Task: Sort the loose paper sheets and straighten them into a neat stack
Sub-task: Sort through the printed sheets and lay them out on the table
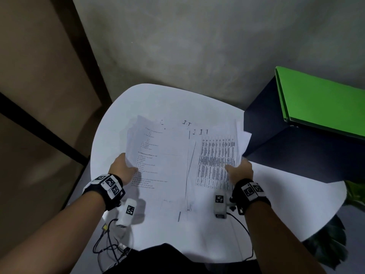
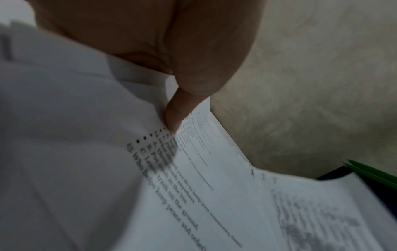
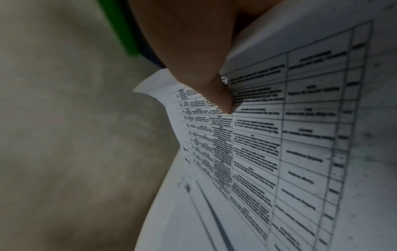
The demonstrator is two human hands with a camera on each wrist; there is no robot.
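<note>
A loose bundle of printed paper sheets [image 1: 177, 165] is held up over a white round table [image 1: 276, 204]. My left hand [image 1: 123, 168] pinches the bundle's left edge, its thumb [image 2: 174, 115] lying on a page of bulleted text [image 2: 193, 195]. My right hand [image 1: 240, 172] pinches the right edge, the thumb [image 3: 223, 98] pressed on a sheet with a printed table [image 3: 290, 135]. The sheets [image 1: 242, 138] are fanned and uneven at the upper corners. The fingers behind the paper are hidden.
A dark blue box [image 1: 296, 151] stands at the right of the table, with a green folder [image 1: 324, 101] on top. Grey floor [image 1: 197, 46] lies beyond, a brown wall [image 1: 39, 95] at left. Cables [image 1: 110, 244] hang at the near left edge.
</note>
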